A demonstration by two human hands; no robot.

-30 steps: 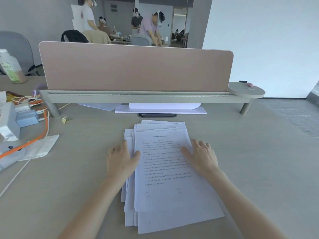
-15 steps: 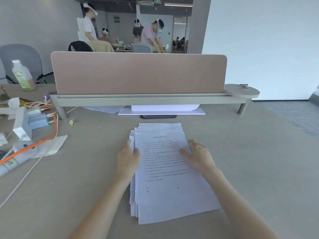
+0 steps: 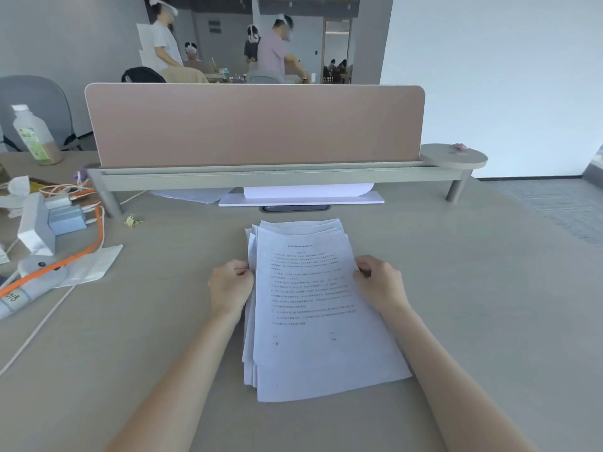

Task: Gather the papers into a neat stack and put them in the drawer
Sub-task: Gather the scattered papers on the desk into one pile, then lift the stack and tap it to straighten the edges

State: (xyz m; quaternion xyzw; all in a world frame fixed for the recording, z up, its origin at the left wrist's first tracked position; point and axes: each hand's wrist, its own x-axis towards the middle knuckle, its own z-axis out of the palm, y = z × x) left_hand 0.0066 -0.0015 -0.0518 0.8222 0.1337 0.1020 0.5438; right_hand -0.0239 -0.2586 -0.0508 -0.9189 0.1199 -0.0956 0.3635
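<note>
A stack of white printed papers (image 3: 310,314) lies on the beige desk (image 3: 473,305) in front of me, its sheets still slightly fanned at the top and left edges. My left hand (image 3: 231,287) grips the stack's left edge, fingers curled on the sheets. On the opposite side, my right hand (image 3: 380,283) pinches the right edge at about the same height. No drawer is in view.
A pink divider panel (image 3: 254,125) on a grey rail crosses the desk's back. More white sheets (image 3: 303,195) lie under the rail. At the left are an orange cable (image 3: 81,252), chargers, a paper bag (image 3: 94,264) and a bottle (image 3: 32,138). People stand in the background.
Both hands went from lying flat on the papers to gripping the stack's side edges. The sheets have been pushed closer together, and my view has moved nearer.
</note>
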